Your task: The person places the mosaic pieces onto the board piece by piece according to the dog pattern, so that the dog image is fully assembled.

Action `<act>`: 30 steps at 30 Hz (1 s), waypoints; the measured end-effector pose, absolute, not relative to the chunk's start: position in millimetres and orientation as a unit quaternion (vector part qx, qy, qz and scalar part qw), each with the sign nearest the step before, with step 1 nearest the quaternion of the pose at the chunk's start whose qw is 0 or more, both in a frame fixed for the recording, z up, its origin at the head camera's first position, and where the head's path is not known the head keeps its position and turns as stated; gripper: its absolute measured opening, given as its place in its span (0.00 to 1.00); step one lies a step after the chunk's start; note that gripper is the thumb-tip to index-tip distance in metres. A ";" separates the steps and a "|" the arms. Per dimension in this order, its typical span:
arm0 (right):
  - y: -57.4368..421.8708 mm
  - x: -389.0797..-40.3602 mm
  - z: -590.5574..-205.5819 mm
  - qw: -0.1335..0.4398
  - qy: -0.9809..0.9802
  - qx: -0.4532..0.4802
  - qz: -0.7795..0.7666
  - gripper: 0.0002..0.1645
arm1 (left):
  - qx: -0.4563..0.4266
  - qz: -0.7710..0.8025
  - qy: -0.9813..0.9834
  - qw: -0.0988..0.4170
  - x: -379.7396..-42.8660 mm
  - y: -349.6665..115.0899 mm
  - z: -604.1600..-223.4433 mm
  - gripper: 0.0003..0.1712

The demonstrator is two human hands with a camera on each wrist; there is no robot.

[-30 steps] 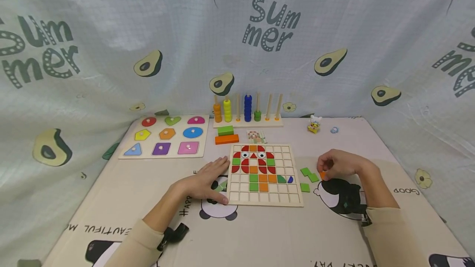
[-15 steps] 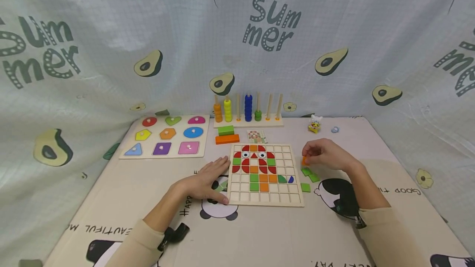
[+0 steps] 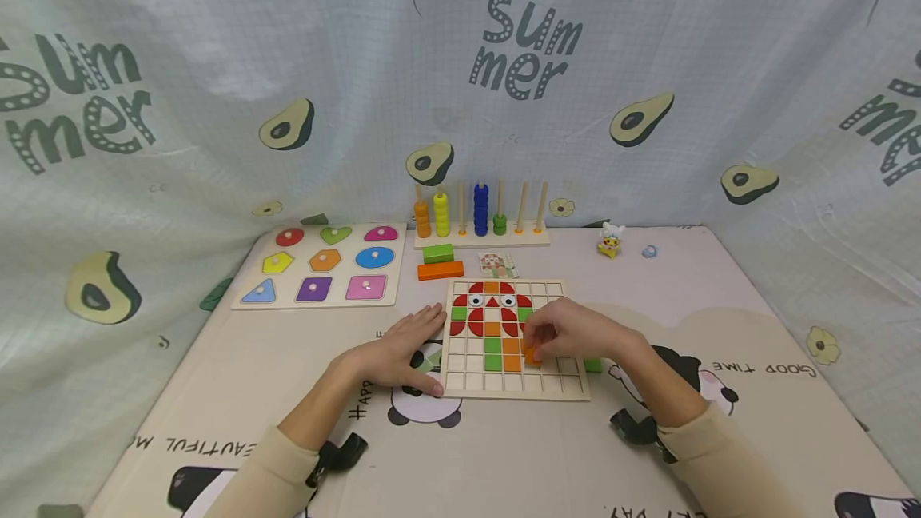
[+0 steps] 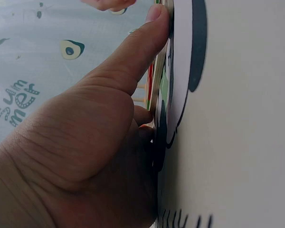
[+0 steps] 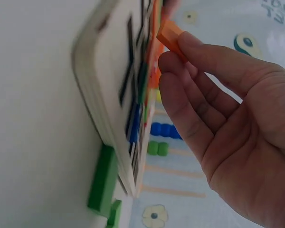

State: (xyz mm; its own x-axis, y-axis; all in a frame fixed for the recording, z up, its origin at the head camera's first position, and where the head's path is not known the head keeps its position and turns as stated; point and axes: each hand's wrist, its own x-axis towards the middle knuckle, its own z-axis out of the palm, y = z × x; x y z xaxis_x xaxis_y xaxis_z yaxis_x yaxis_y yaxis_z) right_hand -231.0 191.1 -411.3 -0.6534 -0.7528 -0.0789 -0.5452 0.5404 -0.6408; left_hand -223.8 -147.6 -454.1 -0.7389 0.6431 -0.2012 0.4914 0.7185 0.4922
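Observation:
A square wooden grid board (image 3: 515, 391) lies on the table, with red, orange and green tiles and two eye tiles forming a bird-like picture in its cells. My left hand (image 3: 398, 352) rests beside it, fingers stretched out and thumb touching its left edge. Above the lower middle cells, my right hand (image 3: 576, 331) pinches an orange square tile (image 3: 531, 355) between thumb and fingertips. The right wrist view shows that orange tile (image 5: 169, 36) held tilted over the board. The right hand covers several cells on the board's right side.
A green tile (image 3: 593, 365) lies right of the board. Behind it are a picture card (image 3: 498, 265), orange (image 3: 440, 270) and green (image 3: 437, 253) blocks, and a bead stacker (image 3: 480, 240). A shape puzzle (image 3: 338, 282) lies back left; a small figurine (image 3: 609, 240) stands back right.
My right hand has carried the orange tile leftward from the table at the right to over the board. The left hand has stayed at the board's left edge.

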 end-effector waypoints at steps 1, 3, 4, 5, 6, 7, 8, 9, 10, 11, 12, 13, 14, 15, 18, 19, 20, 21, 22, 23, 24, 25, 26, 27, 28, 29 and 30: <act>188.5 -230.2 -412.5 0.176 0.861 -0.381 -0.287 0.06 | 0.311 0.209 0.909 0.183 -223.6 -147.4 -453.8 0.69; 184.8 -229.5 -415.0 0.175 0.864 -0.385 -0.273 0.06 | 0.309 0.211 0.909 0.186 -223.2 -147.1 -453.4 0.69; 183.4 -229.1 -415.6 0.175 0.866 -0.384 -0.269 0.05 | 0.308 0.211 0.909 0.187 -223.1 -147.1 -453.3 0.69; 182.5 -229.0 -416.5 0.175 0.867 -0.383 -0.265 0.05 | 0.307 0.212 0.909 0.187 -223.0 -147.1 -453.3 0.69; 181.8 -228.6 -417.0 0.174 0.869 -0.381 -0.263 0.05 | 0.307 0.212 0.909 0.188 -222.9 -147.1 -453.3 0.69; 181.4 -228.4 -417.5 0.174 0.870 -0.379 -0.261 0.05 | 0.307 0.214 0.908 0.187 -222.9 -147.1 -453.4 0.69; 181.2 -228.3 -418.1 0.173 0.872 -0.378 -0.259 0.05 | 0.307 0.214 0.908 0.186 -222.9 -147.2 -453.5 0.69; 180.8 -228.1 -418.6 0.171 0.873 -0.377 -0.256 0.05 | 0.307 0.214 0.908 0.186 -223.0 -147.3 -453.6 0.69; 180.9 -227.9 -419.4 0.171 0.875 -0.377 -0.253 0.05 | 0.308 0.213 0.908 0.187 -223.1 -147.4 -453.6 0.69; 180.9 -227.8 -420.0 0.171 0.875 -0.376 -0.251 0.05 | 0.309 0.212 0.908 0.187 -223.3 -147.3 -453.7 0.69; 181.1 -227.8 -420.7 0.173 0.875 -0.377 -0.249 0.05 | 0.310 0.213 0.907 0.187 -223.4 -147.3 -453.8 0.69; 181.0 -227.9 -420.8 0.174 0.876 -0.377 -0.246 0.05 | 0.312 0.214 0.907 0.186 -223.6 -147.4 -453.8 0.69; 181.4 -228.1 -421.0 0.176 0.876 -0.377 -0.245 0.05 | 0.313 0.212 0.907 0.187 -223.9 -147.5 -453.9 0.69; 182.0 -228.2 -420.6 0.176 0.877 -0.376 -0.243 0.05 | 0.314 0.211 0.907 0.187 -224.2 -147.6 -454.0 0.69; 187.0 -229.0 -415.7 0.164 0.882 -0.370 -0.243 0.06 | 0.315 0.211 0.906 0.187 -224.7 -147.6 -454.9 0.69; 190.0 -229.6 -413.1 0.153 0.885 -0.366 -0.244 0.07 | 0.314 0.210 0.907 0.188 -224.9 -147.5 -455.2 0.69; 193.9 -230.5 -410.0 0.142 0.889 -0.358 -0.248 0.08 | 0.312 0.209 0.907 0.189 -225.1 -147.6 -455.5 0.69; 198.4 -231.3 -406.5 0.129 0.893 -0.350 -0.252 0.09 | 0.312 0.210 0.907 0.189 -225.1 -147.6 -455.7 0.69; 203.7 -232.7 -403.5 0.119 0.896 -0.340 -0.260 0.10 | 0.311 0.211 0.907 0.190 -225.1 -147.6 -455.8 0.69; 209.8 -234.3 -401.2 0.109 0.899 -0.328 -0.269 0.12 | 0.311 0.212 0.907 0.190 -225.1 -147.5 -455.8 0.69; 216.5 -236.3 -399.6 0.101 0.901 -0.319 -0.277 0.13 | 0.311 0.212 0.907 0.189 -225.0 -147.6 -455.8 0.69; 223.3 -238.3 -398.0 0.096 0.903 -0.306 -0.284 0.14 | 0.311 0.212 0.907 0.190 -224.8 -147.5 -455.7 0.69; 230.5 -240.7 -397.9 0.091 0.905 -0.296 -0.291 0.16 | 0.311 0.212 0.907 0.189 -224.7 -147.5 -455.5 0.69; 237.7 -243.2 -398.2 0.089 0.906 -0.287 -0.297 0.17 | 0.311 0.211 0.907 0.189 -224.5 -147.4 -455.4 0.69; 244.7 -245.8 -398.9 0.089 0.907 -0.280 -0.302 0.18 | 0.311 0.210 0.908 0.189 -224.2 -147.4 -455.0 0.69; 251.4 -248.4 -400.1 0.088 0.908 -0.275 -0.303 0.18 | 0.311 0.210 0.908 0.188 -223.9 -147.3 -454.6 0.69; 258.1 -251.1 -401.8 0.088 0.909 -0.272 -0.303 0.19 | 0.310 0.210 0.908 0.187 -223.7 -147.3 -454.3 0.69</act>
State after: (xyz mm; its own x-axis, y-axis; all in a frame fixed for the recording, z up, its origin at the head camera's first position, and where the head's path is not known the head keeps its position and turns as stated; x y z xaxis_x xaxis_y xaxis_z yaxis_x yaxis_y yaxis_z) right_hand -251.1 258.1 -401.8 -0.8359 -0.5489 0.0044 -0.4418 0.6679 -0.5990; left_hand -223.7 -147.3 -454.3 -0.7372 0.6424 -0.2094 0.4852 0.7190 0.4976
